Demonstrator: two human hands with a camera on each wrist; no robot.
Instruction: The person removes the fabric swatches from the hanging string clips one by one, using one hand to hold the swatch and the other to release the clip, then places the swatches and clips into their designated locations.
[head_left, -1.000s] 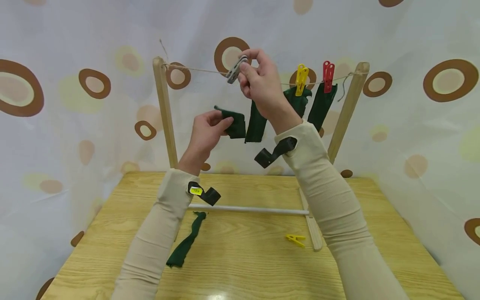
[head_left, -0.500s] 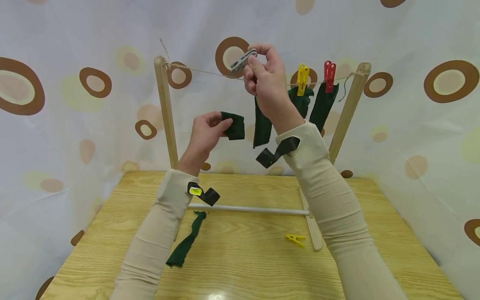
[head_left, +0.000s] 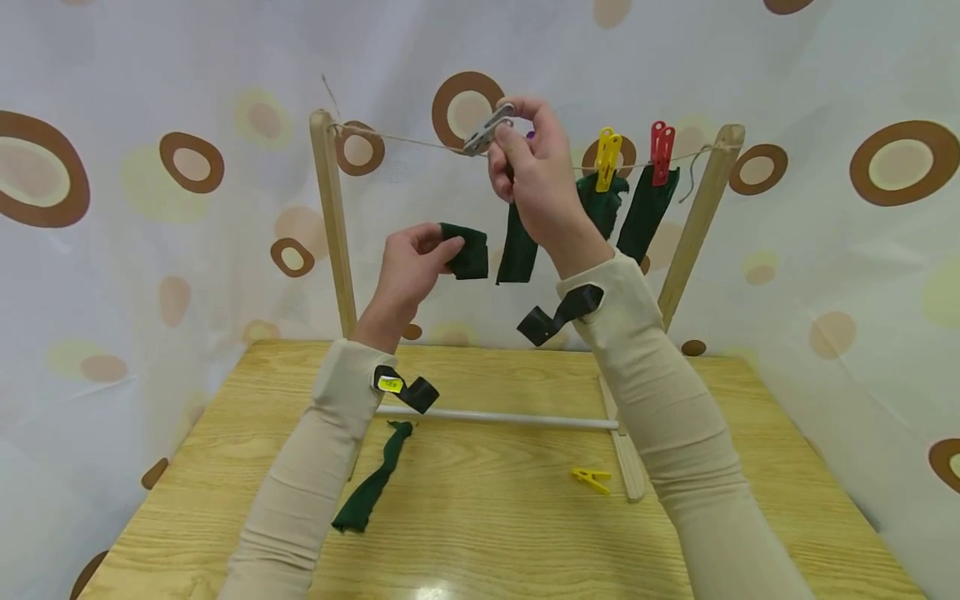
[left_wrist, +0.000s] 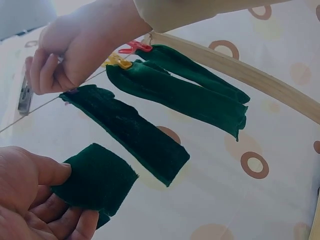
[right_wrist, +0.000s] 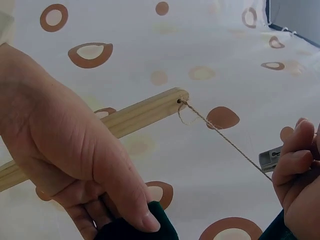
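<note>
In the head view my left hand (head_left: pixel 411 268) pinches a small dark green cloth (head_left: pixel 471 253) between thumb and fingers, below the string. Its velvety surface shows in the left wrist view. Higher up, my right hand (head_left: pixel 531 165) pinches a grey clothespin (head_left: pixel 487 132) by its handles, the pin's nose right at the string (head_left: pixel 408 139). A green strip (left_wrist: pixel 131 134) hangs from the line just beyond the left hand; its top is partly hidden behind the right hand, where a bit of purple (head_left: pixel 530 134) shows.
A yellow clothespin (head_left: pixel 608 158) and a red clothespin (head_left: pixel 662 153) hold green strips on the line. Wooden posts (head_left: pixel 334 225) carry the string at both ends. On the table (head_left: pixel 480 533) lie a green strip (head_left: pixel 375 483), a loose yellow clothespin (head_left: pixel 592 480) and the frame's white rod (head_left: pixel 498 418).
My right hand has shifted slightly right, lifting the grey clothespin above the string and then lowering it back to it. The left hand stays nearly still; the cloth's protruding corner no longer shows.
</note>
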